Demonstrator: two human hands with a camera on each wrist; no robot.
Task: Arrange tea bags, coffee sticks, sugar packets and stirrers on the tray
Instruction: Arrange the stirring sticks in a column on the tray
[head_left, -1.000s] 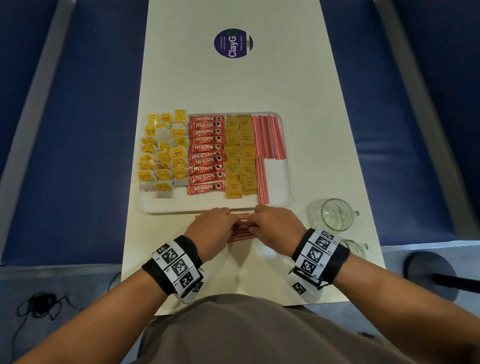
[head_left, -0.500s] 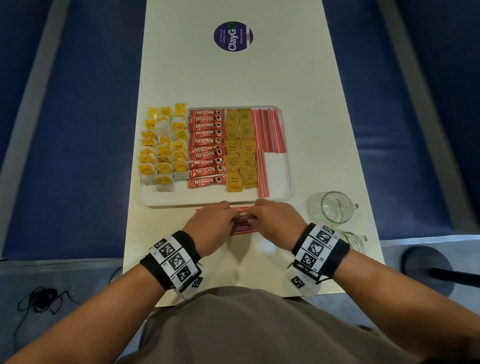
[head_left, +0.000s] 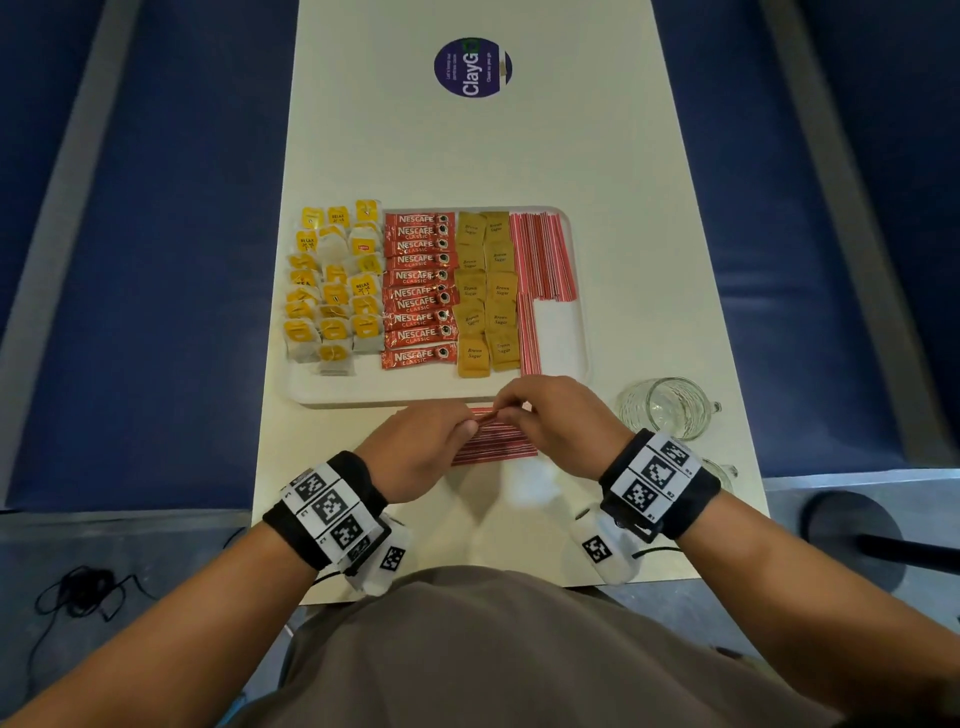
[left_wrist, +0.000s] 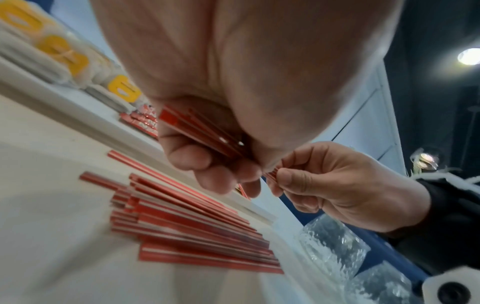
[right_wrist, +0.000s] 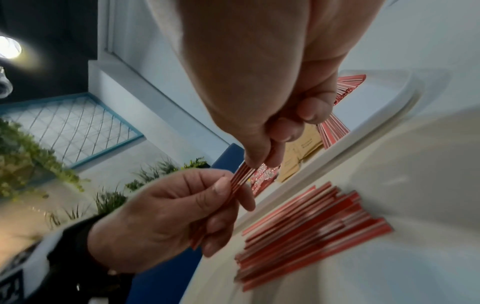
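Observation:
A white tray (head_left: 363, 396) holds yellow tea bags (head_left: 332, 291), red coffee sticks (head_left: 418, 291), brown sugar packets (head_left: 485, 296) and red stirrers (head_left: 540, 257). In front of it a loose pile of stirrers (head_left: 501, 448) (left_wrist: 197, 222) (right_wrist: 306, 230) lies on the table. Just above the pile, a small bundle of stirrers (head_left: 488, 415) (left_wrist: 202, 131) (right_wrist: 241, 176) is gripped at its left part by my left hand (head_left: 465, 425) (left_wrist: 226, 170) (right_wrist: 228, 189). My right hand (head_left: 508, 413) (right_wrist: 262, 162) (left_wrist: 285, 179) pinches its right end.
A glass mug (head_left: 662, 408) stands right of my right hand, a second mug (head_left: 724, 470) behind the wrist at the table's right edge. A round purple sticker (head_left: 472, 67) lies far back. Blue benches flank the narrow table. The tray's near right corner (head_left: 558, 338) is bare.
Both hands have risen off the pile with a few stirrers pinched between them; before, they rested low on the pile. The tray's contents have not moved.

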